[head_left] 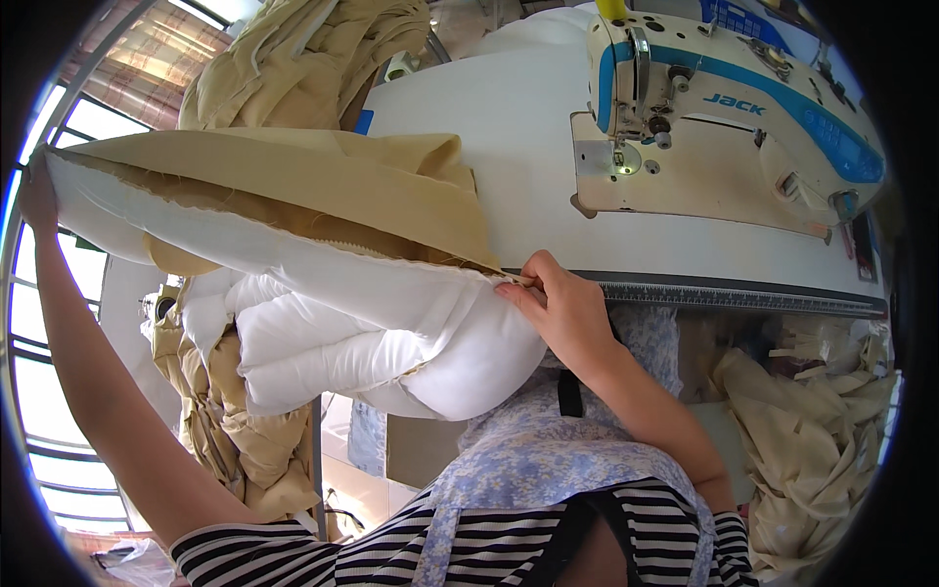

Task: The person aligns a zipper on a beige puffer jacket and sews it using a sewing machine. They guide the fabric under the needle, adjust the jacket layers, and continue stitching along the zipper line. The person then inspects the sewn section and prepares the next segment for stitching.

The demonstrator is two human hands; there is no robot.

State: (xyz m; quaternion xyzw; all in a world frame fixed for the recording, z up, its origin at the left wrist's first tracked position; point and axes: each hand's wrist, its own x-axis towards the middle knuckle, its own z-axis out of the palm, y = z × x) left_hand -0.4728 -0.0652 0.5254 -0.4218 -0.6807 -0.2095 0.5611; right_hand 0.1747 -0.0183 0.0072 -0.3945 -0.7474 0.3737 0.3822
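Note:
A padded white piece joined to tan fabric is stretched between my hands, its long edge running from far left to the middle. My left hand, arm reaching out, grips the far left end of that edge; its fingers are partly hidden. My right hand pinches the other end between thumb and fingers, at the front rim of the white sewing table. Between the tan layer and the white layer the edge gapes, with frayed threads showing. The white padding hangs in folds below the table edge.
A white and blue sewing machine stands at the right, its needle area lit. Along the table's front runs a dark ruler strip. Tan fabric heaps lie at the back left, and another tan pile sits low right.

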